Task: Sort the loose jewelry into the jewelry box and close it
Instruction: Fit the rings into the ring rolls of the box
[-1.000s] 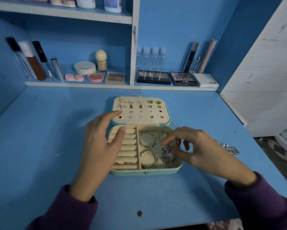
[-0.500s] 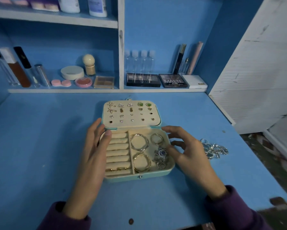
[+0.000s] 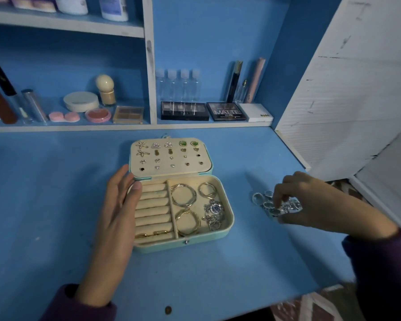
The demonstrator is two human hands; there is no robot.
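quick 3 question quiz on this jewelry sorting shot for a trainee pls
1. True or false: the mint-green jewelry box is closed.
2. Where are the fingers of the right hand?
A) on the pile of silver rings lying on the blue table, right of the box
B) inside the box, on the gold hoops
C) on the shelf, at the eyeshadow palettes
3. Fill in: the left hand lies flat, fingers straight, along the box's ___ side.

Key: 1 false, the lid stands open; 2 A; 3 left.
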